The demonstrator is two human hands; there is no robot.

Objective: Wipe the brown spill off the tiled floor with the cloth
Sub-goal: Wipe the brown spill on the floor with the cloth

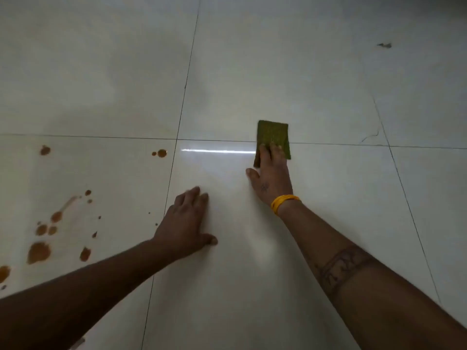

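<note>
Head view. Cloth: green, flat on tiled floor, centre-right of frame. Right hand: straight fingers pressed on cloth's near edge; yellow bangle at wrist. Left hand: spread flat on floor, centre. Brown spill: scattered drops, lower left, well apart from cloth.

Dim feed on my end, greyish cast overall. Glossy tiled floor throws a thin bright glare streak near centre, plus a soft pale sheen lower down. Corners darken, esp. top right. Wide-angle bends the grout lines toward the edges. Left hand fingertips slightly motion-blurred; soft compression throughout.
</note>
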